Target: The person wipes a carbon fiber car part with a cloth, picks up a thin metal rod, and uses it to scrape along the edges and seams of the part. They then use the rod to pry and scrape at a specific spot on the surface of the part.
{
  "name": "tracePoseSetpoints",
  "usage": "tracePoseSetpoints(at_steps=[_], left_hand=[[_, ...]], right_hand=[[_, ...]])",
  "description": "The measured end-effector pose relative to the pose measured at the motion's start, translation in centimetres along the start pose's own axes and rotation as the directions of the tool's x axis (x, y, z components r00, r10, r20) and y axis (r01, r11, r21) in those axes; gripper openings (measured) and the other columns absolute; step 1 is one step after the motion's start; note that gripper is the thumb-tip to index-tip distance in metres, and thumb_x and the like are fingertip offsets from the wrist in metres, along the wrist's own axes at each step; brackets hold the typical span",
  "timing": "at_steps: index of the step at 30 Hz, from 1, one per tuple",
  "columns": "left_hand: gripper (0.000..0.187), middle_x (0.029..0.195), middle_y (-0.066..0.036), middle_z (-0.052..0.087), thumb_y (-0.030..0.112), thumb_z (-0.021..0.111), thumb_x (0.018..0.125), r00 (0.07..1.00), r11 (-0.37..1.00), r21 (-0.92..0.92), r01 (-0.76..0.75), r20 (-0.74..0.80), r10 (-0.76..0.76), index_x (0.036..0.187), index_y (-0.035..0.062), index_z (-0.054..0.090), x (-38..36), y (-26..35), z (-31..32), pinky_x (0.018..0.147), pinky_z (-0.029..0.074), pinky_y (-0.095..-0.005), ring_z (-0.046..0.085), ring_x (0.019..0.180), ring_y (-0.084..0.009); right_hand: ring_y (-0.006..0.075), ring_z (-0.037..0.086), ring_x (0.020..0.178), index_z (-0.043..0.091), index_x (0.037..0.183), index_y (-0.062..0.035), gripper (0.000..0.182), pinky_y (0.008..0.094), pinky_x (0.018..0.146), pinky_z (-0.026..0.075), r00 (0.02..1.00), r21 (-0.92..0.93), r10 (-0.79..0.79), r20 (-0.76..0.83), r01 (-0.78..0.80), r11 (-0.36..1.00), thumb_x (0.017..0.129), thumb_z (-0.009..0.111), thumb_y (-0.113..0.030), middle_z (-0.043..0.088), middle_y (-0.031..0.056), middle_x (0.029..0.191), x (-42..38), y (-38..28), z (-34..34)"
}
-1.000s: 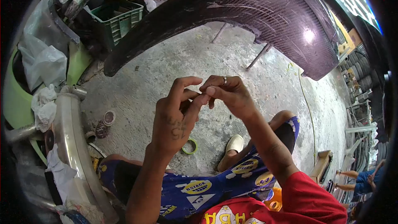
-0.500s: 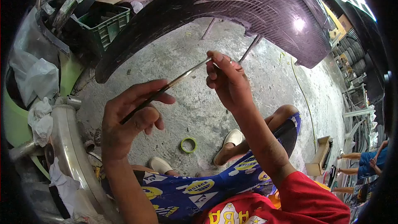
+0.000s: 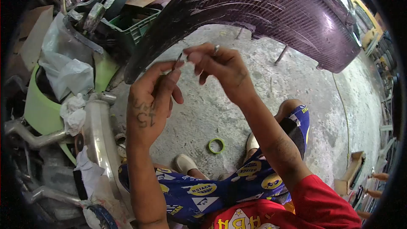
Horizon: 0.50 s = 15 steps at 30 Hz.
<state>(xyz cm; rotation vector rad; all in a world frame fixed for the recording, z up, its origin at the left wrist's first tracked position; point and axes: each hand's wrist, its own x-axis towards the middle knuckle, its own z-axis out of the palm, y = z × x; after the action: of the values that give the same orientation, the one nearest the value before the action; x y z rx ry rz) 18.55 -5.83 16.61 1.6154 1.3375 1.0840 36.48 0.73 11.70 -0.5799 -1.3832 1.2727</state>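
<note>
My left hand (image 3: pixel 148 97) grips a slim, pen-like tool (image 3: pixel 177 62) between thumb and fingers. Only a short, narrow part of it sticks up past the fingertips; the rest is hidden in the hand. Beside that end, my right hand (image 3: pixel 227 68) has thumb and forefinger brought together in a pinch, close to the tool but seemingly just apart from it. Whatever lies between those right fingertips is too small or blurred to name. Beyond both hands arches a large, dark carbon-fibre-patterned panel (image 3: pixel 254 6) with scratches and a glossy area.
A yellow-green ring (image 3: pixel 216 146), like a tape roll, lies on the concrete floor (image 3: pixel 271 85) between my feet. Metal pipes (image 3: pixel 99 131), crumpled plastic (image 3: pixel 65 74) and a light green part (image 3: pixel 42 106) crowd the left. A green crate (image 3: pixel 135 27) stands behind; a box (image 3: pixel 349 171) is at right.
The tool has turned steeper and sunk into my left hand, so its long silver part no longer shows. My right hand has shifted left, nearer the left one. The view has swung right.
</note>
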Motion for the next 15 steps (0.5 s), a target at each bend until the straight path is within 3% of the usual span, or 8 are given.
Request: tracePoseSetpoints(at_steps=[2,3,4,5,9,11,15], left_hand=[[0.025,0.065,-0.002,0.059,0.023,0.058,0.103,0.989,0.997,0.044,-0.06,-0.135,0.065,0.109,0.0028,0.071,0.5,0.7,0.5,0.048,0.035,-0.0242,0.045,0.052,-0.0046],[0.025,0.065,-0.002,0.059,0.023,0.058,0.103,0.989,0.997,0.057,-0.05,-0.14,0.057,0.109,0.0028,0.071,0.9,1.0,0.9,0.048,0.035,-0.0242,0.045,0.052,-0.0046],[0.024,0.065,-0.002,0.059,0.022,0.059,0.103,0.976,0.981,0.151,-0.119,-0.163,0.144,0.109,0.0024,0.072,1.3,1.4,1.2,0.049,0.036,-0.0247,0.046,0.054,-0.0056],[0.024,0.065,-0.003,0.059,0.021,0.059,0.102,0.957,0.953,0.241,-0.185,-0.177,0.231,0.109,0.002,0.072,1.7,1.6,1.6,0.05,0.037,-0.0252,0.048,0.055,-0.0066],[0.029,0.072,0.0,0.059,0.027,0.063,0.101,0.928,0.906,0.34,-0.253,-0.181,0.327,0.116,0.0036,0.071,2.9,2.3,2.5,0.053,0.035,-0.0221,0.048,0.06,-0.0051],[0.025,0.074,-0.001,0.062,0.021,0.065,0.099,0.884,0.894,0.305,-0.328,-0.236,0.405,0.116,0.0031,0.071,3.5,1.9,2.8,0.057,0.04,-0.023,0.052,0.064,-0.0067],[0.024,0.078,-0.003,0.067,0.018,0.067,0.098,0.839,0.858,0.328,-0.395,-0.251,0.483,0.116,0.0029,0.071,4.4,1.4,2.6,0.056,0.041,-0.0222,0.054,0.065,-0.0056]], right_hand=[[0.0103,0.064,0.08,0.071,0.11,-0.0018,0.023,0.0253,0.066,0.055,0.999,0.029,0.01,-0.039,-0.009,1.0,0.095,0.071,-0.019,0.071,0.0047,0.096,1.0,0.3,-0.7],[0.0106,0.065,0.083,0.07,0.111,-0.0013,0.025,0.0256,0.069,0.056,0.988,0.028,-0.09,-0.127,0.094,0.995,0.093,0.073,-0.018,0.071,0.0052,0.099,1.4,0.2,-0.6],[0.0109,0.066,0.086,0.069,0.112,-0.0008,0.026,0.0258,0.072,0.056,0.959,0.012,-0.189,-0.212,0.196,0.981,0.092,0.075,-0.017,0.07,0.0056,0.102,1.7,0.2,-0.6],[0.0113,0.067,0.094,0.067,0.116,-0.0005,0.03,0.0264,0.077,0.056,0.954,0.056,-0.23,-0.195,0.245,0.968,0.091,0.076,-0.013,0.07,0.0055,0.107,1.7,0.5,-0.7],[0.0118,0.067,0.097,0.066,0.115,0.0008,0.028,0.0255,0.081,0.055,0.954,0.064,-0.244,-0.176,0.258,0.964,0.091,0.075,-0.01,0.069,0.0057,0.108,2.3,0.3,-0.4],[0.0096,0.067,0.091,0.069,0.113,-0.0001,0.023,0.0228,0.077,0.052,0.924,-0.019,-0.315,-0.215,0.318,0.948,0.092,0.074,-0.01,0.071,0.004,0.104,2.7,0.7,-0.2],[0.0062,0.064,0.084,0.072,0.107,-0.002,0.018,0.0215,0.072,0.049,0.93,0.005,-0.321,-0.181,0.327,0.945,0.094,0.072,-0.014,0.072,0.0004,0.094,3.1,-0.1,-0.2]])
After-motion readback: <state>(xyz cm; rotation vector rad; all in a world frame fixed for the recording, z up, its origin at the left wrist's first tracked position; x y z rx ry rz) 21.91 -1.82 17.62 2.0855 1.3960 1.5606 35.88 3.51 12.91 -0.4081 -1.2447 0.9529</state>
